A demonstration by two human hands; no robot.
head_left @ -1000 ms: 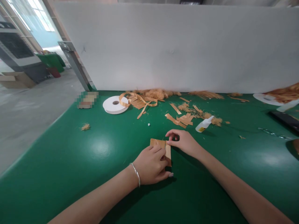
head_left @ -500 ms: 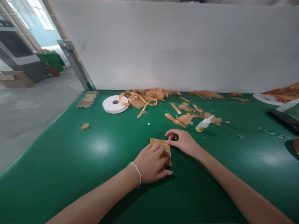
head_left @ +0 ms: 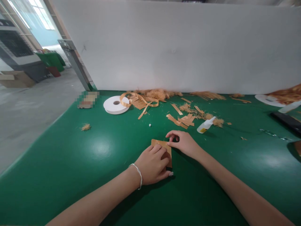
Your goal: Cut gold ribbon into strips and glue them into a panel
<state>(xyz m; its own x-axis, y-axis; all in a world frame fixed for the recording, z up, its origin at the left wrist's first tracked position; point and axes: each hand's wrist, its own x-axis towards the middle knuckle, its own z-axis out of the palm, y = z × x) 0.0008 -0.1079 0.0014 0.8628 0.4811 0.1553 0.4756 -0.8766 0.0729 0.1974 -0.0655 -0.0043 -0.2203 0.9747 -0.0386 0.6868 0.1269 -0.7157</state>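
A small square piece of tan ribbon (head_left: 162, 142) lies on the green table in front of me. My left hand (head_left: 154, 164), with a silver bracelet at the wrist, rests over this piece with curled fingers pressing it down, hiding its lower left part. At the upper right corner of the piece, my right hand (head_left: 183, 142) has its thumb and forefinger pinched on the edge. The other fingers of that hand are bent inward. A white glue bottle (head_left: 205, 126) with a pointed nozzle lies beyond my right hand.
Cut ribbon strips (head_left: 187, 120) and frayed fibres (head_left: 160, 94) lie toward the white back panel (head_left: 174, 47). A white ribbon spool (head_left: 113, 108) is at the back left. On the right are a black flat object (head_left: 287, 121) and another white bottle (head_left: 289, 107).
The dark line near the right side of the ribbon piece no longer shows, and its right edge sits slightly farther left. Both hands stay almost in place.
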